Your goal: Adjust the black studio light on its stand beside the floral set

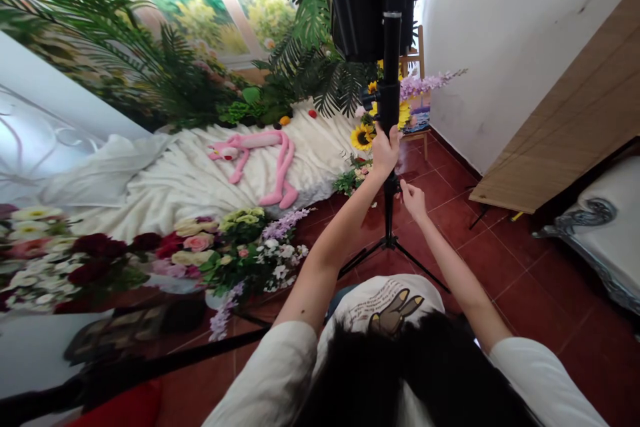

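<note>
A black light stand (391, 47) rises in front of me on spread tripod legs, with a large black lamp head (363, 0) at its top. My left hand (385, 152) is wrapped round the upper part of the pole, just below a clamp knob (370, 99). Lower down, my right hand (413, 200) pinches a small tightening knob (399, 187) on the right side of the pole; the fingers partly cover it.
A pink plush toy (260, 140) lies on a white draped blanket (165, 173) to the left. Bunches of artificial flowers (200, 247) stand before it. Sunflowers (362, 137) and an easel (425, 140) are behind the stand. At right are a wooden panel (555, 107) and a white, silver-trimmed sofa (610, 213).
</note>
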The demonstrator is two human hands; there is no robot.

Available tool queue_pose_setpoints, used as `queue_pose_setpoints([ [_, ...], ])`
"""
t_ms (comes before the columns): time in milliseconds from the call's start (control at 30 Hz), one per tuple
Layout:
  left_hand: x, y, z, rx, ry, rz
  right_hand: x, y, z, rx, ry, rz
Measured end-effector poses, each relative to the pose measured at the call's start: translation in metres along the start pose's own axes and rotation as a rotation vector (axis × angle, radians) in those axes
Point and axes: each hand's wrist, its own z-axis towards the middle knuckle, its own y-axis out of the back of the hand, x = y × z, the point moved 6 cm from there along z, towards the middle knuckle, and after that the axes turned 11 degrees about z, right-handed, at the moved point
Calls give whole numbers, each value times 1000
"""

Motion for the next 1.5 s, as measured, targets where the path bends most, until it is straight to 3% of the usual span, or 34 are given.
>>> queue_pose_setpoints([
  [133,1,0,0,-10,-2,39,-9,-17,-2,73,-423,442],
  [233,-2,0,0,-17,-10,24,1,-28,-9,229,-595,779],
  [367,-7,3,0,-20,-8,-23,15,-27,-14,261,-555,994],
  [567,-12,6,-4,-22,39,-77,13,-31,-18,171,-479,1010],
  [700,-11,3,-9,-49,72,-78,12,-36,-21,197,-470,1000],
  [800,1,-1,-22,-52,118,-82,3,-37,-24,201,-499,863],
  [867,14,-6,-37,-39,156,-77,-6,-29,-24,119,-446,667],
  [967,35,-11,-61,-15,199,-36,-10,-7,-23,-32,-225,264],
  [1033,45,-13,-72,-11,222,-5,-4,5,-24,-63,-74,20],
  [1200,47,-14,-75,-1,232,2,14,18,-18,0,82,-324],
  [1500,35,-9,-68,43,147,-43,28,8,6,207,280,-649],
])
